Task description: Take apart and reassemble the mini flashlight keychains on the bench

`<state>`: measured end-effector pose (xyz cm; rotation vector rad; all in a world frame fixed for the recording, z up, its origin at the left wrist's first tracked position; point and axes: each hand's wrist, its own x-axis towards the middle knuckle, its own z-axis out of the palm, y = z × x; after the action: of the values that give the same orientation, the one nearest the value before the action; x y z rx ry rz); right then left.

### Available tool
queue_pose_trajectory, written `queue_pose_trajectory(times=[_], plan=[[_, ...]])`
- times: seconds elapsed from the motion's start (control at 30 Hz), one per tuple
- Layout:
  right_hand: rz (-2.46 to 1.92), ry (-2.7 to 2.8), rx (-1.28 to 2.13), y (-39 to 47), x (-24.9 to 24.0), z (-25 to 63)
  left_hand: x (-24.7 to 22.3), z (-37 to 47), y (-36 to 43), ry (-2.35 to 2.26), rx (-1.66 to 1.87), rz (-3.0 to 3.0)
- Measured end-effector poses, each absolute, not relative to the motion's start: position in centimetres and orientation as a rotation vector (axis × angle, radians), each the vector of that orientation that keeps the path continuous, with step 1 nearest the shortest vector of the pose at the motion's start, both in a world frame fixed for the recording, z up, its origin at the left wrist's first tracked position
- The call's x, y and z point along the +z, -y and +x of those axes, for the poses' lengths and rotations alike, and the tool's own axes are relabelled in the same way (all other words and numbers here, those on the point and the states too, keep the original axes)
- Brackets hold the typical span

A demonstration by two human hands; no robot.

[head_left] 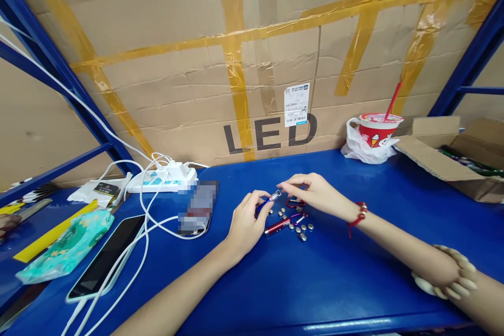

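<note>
My left hand [247,223] is closed on a small blue metal tube [264,203], tilted up to the right with a silver end. At that end, the pinched fingers of my right hand [309,191] are by a small metal ring [278,193]; whether they grip it is too small to tell. Below the hands, a red tube [277,226] with a purple clip [300,219] lies on the blue surface. A dark red clip [295,203] lies under my right hand. Several small silver button cells [303,228] are scattered around them.
White cables run from a power strip [162,181] past two phones [108,257] on the left, beside a green packet [71,241] and a yellow strip [57,231]. A red cup [378,130] and open box [441,160] stand at right. Cardboard [181,89] stands behind.
</note>
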<state>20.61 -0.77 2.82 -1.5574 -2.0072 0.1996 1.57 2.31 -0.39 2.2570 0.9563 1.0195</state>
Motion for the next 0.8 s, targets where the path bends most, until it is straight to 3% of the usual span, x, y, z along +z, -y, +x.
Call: queue_pose_trajectory(times=[0.13,0.27,0.53,0.8], plan=[[-1.288,1.705,0.67,1.5,2.7,18.7,-0.3,1.6,-2.2,-0.95,1.048,2.236],[-1.237,1.604,0.716,1.5,2.1,18.4,-0.1,1.7,-2.2,-0.895,1.013,2.219],[-1.322,1.616,0.351,0.4,2.5,20.7,0.1,1.6,-2.7,-0.877,1.005,2.253],[-1.472,1.851,-0.135,0.1,2.5,22.0,0.0,1.1,-3.3,-0.885,0.818,2.645]])
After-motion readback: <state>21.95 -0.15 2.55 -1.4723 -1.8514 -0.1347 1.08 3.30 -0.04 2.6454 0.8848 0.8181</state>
